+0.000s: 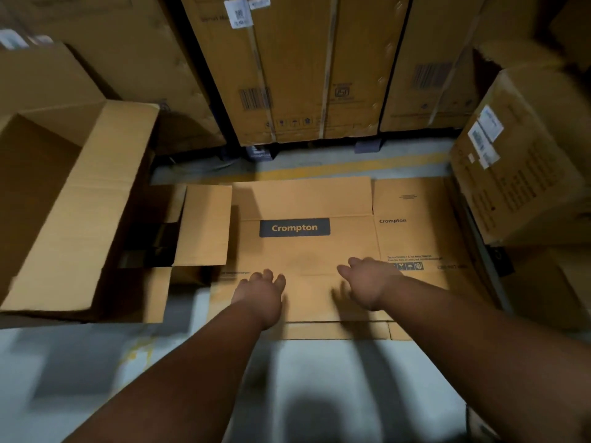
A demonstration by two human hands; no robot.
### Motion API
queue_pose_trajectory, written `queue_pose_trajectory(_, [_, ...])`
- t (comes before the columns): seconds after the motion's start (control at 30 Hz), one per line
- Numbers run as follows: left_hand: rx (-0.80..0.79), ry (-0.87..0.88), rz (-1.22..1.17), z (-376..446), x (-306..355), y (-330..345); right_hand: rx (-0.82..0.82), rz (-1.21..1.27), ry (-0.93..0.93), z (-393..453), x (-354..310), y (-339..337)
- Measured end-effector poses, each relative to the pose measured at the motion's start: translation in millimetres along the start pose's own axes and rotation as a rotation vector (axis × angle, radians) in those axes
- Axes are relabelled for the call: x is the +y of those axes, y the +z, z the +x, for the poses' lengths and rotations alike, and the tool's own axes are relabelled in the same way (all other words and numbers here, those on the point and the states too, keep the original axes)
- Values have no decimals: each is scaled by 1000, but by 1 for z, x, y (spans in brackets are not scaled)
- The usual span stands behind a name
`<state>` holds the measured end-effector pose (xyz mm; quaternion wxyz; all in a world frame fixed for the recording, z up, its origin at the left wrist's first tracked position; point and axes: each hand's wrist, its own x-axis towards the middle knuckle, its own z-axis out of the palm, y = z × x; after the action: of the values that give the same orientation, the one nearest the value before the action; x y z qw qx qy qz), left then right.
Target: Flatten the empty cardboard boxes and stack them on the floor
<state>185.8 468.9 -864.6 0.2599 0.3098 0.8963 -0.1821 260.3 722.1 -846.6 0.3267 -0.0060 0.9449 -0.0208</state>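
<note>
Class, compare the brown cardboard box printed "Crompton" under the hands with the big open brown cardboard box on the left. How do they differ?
The flattened brown Crompton cardboard box lies flat on the floor; the large open brown cardboard box still stands unfolded, hollow inside. The Crompton box shows a dark logo panel; the open box shows no print. Both are brown corrugated cardboard.

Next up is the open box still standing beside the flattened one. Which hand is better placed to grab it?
Left, probably. The left hand hovers nearest the open box; the right hand sits across the flattened Crompton box, farther away. Both hold nothing.
</note>
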Motion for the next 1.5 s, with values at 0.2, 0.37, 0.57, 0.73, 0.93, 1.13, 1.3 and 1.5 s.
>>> queue_pose_trajectory(0.2, [300, -113, 15, -71, -83, -91, 286, -45, -146, -28, -48, -131])
queue_pose_trajectory(0.37, [536, -329, -31, -156, -178, -158, 518, -63, -283, -59, -117, -239])
queue_pose_trajectory(0.57, [471, -649, -343, -215, -270, -132, 515, -143, -342, -89, -204, -295])
queue_pose_trajectory(0.73, [222, -850, -724, -206, -316, -42, 430, -252, -361, -75, -249, -283])
queue_pose_trajectory(0.93, [307, -897, -775, -184, -325, 17, 347, -262, -408, -33, -273, -263])
queue_pose_trajectory(1.13, [523, -898, -643, -200, -331, 9, 494, -247, -497, -40, -271, -264])
queue_pose_trajectory(1.3, [505, -730, -597, -237, -320, -23, 588, -237, -486, -74, -243, -271])
queue_pose_trajectory(1.5, [487, -548, -492, -290, -285, -60, 643, -170, -325, -138, -187, -268])
